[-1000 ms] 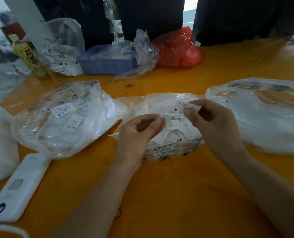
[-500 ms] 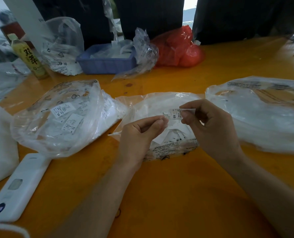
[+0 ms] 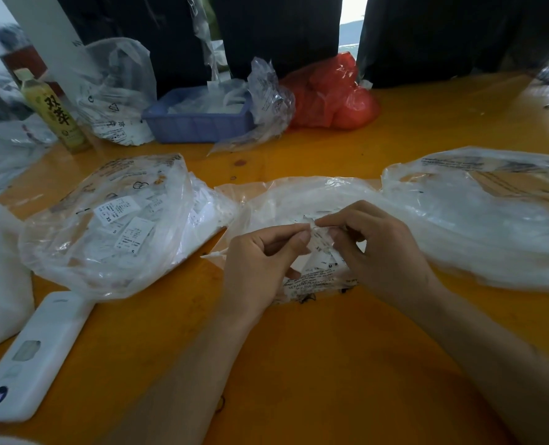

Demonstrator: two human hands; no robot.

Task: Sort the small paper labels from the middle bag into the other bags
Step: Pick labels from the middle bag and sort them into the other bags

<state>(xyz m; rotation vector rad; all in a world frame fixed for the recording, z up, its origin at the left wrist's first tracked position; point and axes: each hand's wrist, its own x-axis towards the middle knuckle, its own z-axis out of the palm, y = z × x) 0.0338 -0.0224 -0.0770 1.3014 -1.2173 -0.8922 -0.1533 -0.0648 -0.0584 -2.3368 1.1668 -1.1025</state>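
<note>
Both hands [image 3: 318,252] pinching one label [image 3: 318,240]

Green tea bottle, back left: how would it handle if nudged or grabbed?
The tea bottle stands upright, tall and narrow, so a nudge near the cap would probably tip it. It looks like smooth plastic, likely somewhat slippery. It appears mostly full, so probably heavier than it looks.

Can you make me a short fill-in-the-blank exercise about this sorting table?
1. Both hands, left and right, pinch a small paper label above the ____ clear plastic bag.
2. The blue plastic tray sits beside a ____ plastic bag.
3. The green tea bottle stands ____.

Missing words: middle; red; upright
</note>
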